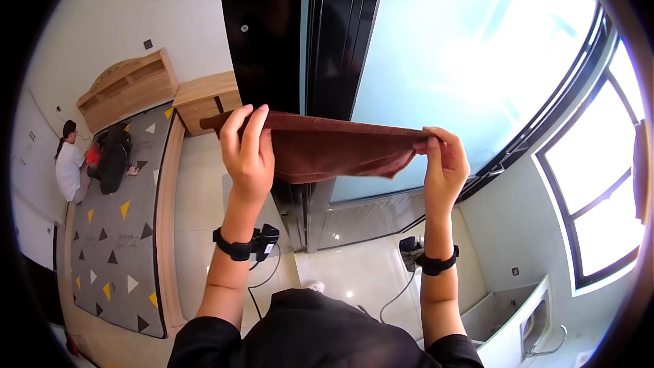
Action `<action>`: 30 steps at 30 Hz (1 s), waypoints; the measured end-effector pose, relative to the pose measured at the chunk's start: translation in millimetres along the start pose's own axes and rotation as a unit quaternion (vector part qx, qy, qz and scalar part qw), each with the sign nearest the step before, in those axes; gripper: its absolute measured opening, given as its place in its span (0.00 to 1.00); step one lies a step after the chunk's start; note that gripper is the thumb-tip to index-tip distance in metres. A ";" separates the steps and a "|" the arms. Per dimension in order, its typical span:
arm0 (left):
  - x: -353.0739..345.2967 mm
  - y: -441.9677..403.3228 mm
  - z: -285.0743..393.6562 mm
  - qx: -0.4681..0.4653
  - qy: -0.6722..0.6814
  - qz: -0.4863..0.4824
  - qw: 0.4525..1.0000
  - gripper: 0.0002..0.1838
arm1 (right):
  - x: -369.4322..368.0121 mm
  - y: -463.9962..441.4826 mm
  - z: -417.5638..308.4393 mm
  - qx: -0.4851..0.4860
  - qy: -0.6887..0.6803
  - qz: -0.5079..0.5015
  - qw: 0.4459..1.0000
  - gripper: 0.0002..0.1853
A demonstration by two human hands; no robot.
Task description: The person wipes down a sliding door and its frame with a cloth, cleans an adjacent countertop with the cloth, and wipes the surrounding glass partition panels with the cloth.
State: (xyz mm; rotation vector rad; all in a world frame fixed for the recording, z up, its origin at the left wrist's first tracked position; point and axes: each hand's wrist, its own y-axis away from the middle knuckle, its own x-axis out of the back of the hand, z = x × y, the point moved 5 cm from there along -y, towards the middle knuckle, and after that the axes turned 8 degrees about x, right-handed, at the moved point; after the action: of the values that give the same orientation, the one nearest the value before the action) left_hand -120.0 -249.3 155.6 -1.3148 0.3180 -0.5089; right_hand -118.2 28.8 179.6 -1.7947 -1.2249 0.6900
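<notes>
The cloth (327, 150), brown, is suspended in mid-air just above the centre of the head view, its upper edge stretched nearly level and its body hanging in loose folds. Directions below are taken from its middle. Towards 9 o'clock, the left hand (249, 160) has its fingers closed over the upper edge, slightly inboard of the end, which projects beyond the hand; the thumb is hidden. Towards 3 o'clock, the right hand (446, 170) has its grip closed in a pinch of thumb and fingers at the opposite corner. Handling, as judged: light, soft and limp, unlikely to slip or break, but prone to sag and fold between supports; the two ends of the thicker-looking upper edge are the sound places to take hold. No brand or label is legible on the cloth. Faint marks on the grey cover of the bed (168, 211), between 8 and 9 o'clock, are too small to read. Each wrist carries a strapped device, the left one (267, 242) at 7 o'clock, the right one (410, 249) at 5; neither shows readable writing. Further out: another person (69, 170) at 9, a glass panel (463, 48) at 2, a window (593, 184) just past 3.
</notes>
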 end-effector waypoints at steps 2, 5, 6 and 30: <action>-5.2 9.6 5.6 -0.032 0.012 0.024 0.999 0.24 | -3.0 1.2 8.5 -0.034 -0.021 0.020 0.999 0.06; -15.0 21.3 3.9 -0.023 0.002 -0.062 0.998 0.32 | -0.4 10.7 32.3 0.021 -0.008 -0.001 1.000 0.10; -13.5 2.5 3.5 -0.028 0.014 -0.078 0.996 0.33 | -10.9 10.1 33.2 0.046 -0.016 0.011 0.999 0.12; -26.5 -138.6 29.8 -0.226 0.001 -0.049 0.973 0.33 | -98.7 -47.1 -12.6 0.313 0.289 -0.114 0.898 0.38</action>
State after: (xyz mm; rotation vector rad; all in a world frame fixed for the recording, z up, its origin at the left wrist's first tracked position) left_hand -151.8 -233.8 295.4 -1.7799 0.3863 -0.5388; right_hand -166.9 -58.7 225.3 -1.1604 -0.6785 0.3154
